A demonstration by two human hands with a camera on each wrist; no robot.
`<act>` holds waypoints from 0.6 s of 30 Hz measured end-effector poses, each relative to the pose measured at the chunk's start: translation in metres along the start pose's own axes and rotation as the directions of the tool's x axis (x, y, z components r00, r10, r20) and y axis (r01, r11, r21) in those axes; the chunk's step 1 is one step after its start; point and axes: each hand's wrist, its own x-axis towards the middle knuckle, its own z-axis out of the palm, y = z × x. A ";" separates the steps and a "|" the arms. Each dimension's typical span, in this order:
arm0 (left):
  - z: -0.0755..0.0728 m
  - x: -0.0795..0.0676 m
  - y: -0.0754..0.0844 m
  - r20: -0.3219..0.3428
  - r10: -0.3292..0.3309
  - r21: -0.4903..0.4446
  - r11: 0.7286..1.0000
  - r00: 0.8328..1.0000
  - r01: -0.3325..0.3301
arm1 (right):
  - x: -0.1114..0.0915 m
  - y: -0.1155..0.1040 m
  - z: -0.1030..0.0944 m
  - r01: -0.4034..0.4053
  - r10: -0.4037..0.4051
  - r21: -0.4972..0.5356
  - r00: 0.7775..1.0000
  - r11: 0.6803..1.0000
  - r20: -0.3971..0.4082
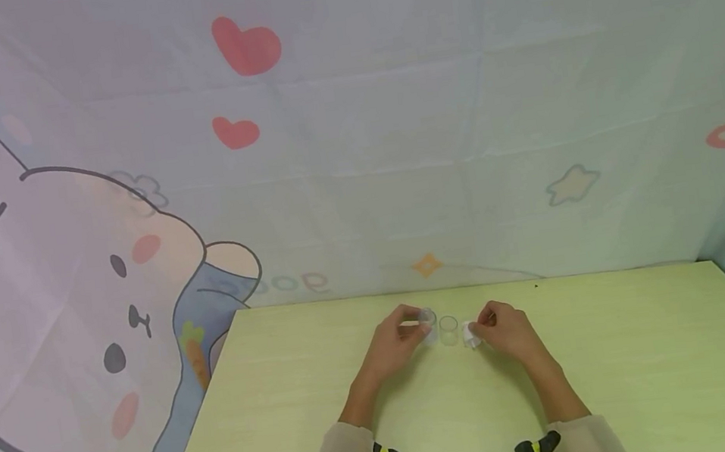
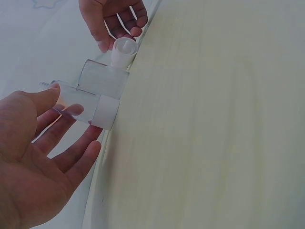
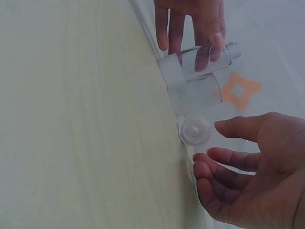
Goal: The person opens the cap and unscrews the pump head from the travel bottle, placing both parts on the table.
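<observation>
My left hand (image 1: 395, 344) holds a small clear bottle (image 2: 78, 102) upright between thumb and fingers. The bottle has a bare threaded neck and a white band at its base, which sits at the table top. Right beside it stands a clear, open-rimmed cylinder (image 3: 198, 93), like an overcap. A small white round piece (image 3: 194, 130), looking like a pump or spray head, stands on the other side of the cylinder. Around this white piece my right hand (image 3: 252, 167) is loosely curved, with thumb and fingertips just off its edge in the right wrist view.
The pale yellow-green table (image 1: 654, 348) reaches back to a cloth backdrop (image 1: 386, 200) printed with a rabbit and hearts. All the small pieces stand near the table's far edge. Black wrist cameras sit on both forearms.
</observation>
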 end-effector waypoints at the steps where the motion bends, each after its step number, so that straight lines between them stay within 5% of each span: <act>1: 0.000 0.000 0.000 0.001 -0.002 0.001 1.000 1.000 0.002 | 0.000 0.000 0.000 0.001 -0.001 -0.001 1.000 1.000 -0.002; 18: -0.003 -0.002 0.002 0.017 -0.018 0.031 0.999 1.000 0.018 | -0.001 -0.003 -0.006 0.013 -0.013 0.006 1.000 1.000 -0.011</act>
